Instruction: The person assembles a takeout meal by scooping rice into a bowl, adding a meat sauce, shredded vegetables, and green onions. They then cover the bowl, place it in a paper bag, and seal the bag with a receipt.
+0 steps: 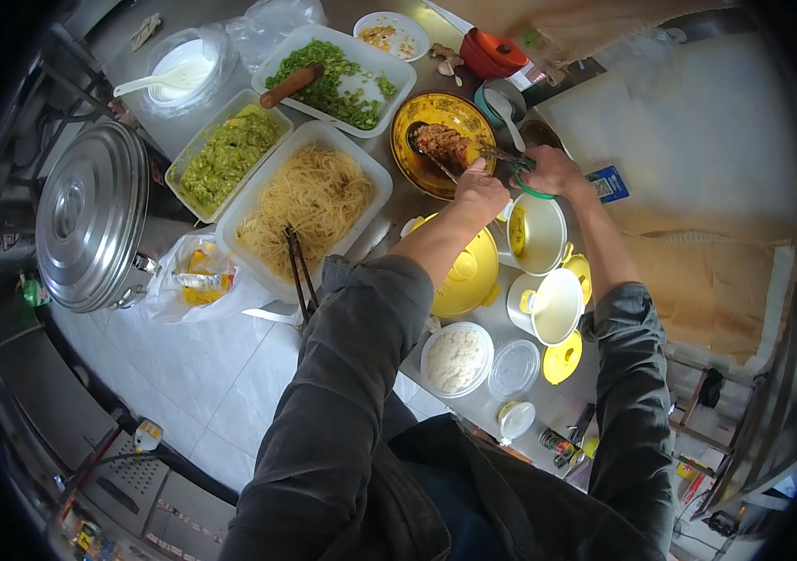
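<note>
Both forearms reach forward from dark rolled sleeves over the steel counter. The left hand [480, 190] is closed around a metal spoon [437, 161] dipped into the reddish-brown meat [441, 142] in the round yellow patterned bowl [417, 107] near the counter's far edge. The right hand [553, 171] grips green-handled scissors [511, 161], blades pointing into that meat. Just below the hands stands an open white plastic cup [537, 234] beside a yellow lidded pot [469, 276].
</note>
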Motion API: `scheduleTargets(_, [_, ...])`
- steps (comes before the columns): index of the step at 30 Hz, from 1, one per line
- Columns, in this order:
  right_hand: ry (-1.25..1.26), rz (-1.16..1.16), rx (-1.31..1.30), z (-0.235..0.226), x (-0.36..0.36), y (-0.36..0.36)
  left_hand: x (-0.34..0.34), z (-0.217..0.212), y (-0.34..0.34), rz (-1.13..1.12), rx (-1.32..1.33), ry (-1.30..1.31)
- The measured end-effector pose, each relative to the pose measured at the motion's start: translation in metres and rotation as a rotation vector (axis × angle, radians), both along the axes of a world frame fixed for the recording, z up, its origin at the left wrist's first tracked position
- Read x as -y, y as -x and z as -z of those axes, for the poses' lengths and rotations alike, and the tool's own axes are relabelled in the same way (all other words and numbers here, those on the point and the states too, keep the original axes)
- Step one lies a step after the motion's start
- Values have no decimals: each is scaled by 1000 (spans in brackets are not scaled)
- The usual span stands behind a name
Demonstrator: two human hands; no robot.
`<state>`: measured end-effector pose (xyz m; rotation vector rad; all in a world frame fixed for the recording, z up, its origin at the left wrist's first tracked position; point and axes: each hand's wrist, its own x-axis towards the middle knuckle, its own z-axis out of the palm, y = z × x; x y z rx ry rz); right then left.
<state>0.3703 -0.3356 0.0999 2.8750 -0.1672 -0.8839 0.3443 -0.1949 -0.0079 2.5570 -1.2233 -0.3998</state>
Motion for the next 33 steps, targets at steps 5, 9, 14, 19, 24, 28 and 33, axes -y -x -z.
scheduleTargets(5, [-17,-41,44,-1,-3,-5,2,19,-9,25,97,25])
scheduleTargets(9, [-11,-75,48,4,-4,13,-64,-61,-3,42,134,56])
scheduleTargets(14, [92,-119,-14,17,-50,9,-154,-43,-33,-420,-43,708])
scheduleTargets(19, [175,-167,-2,27,-60,6,-182,-29,-60,-763,-254,951])
scheduleTargets(24, [200,-255,50,37,-64,6,-196,-17,-68,-978,-536,1134])
scheduleTargets(28, [191,-277,31,44,-80,-2,-204,-21,-65,-1007,-575,1150])
scheduleTargets(33, [206,-387,69,63,-78,-9,-213,-26,-57,-957,-589,1187])
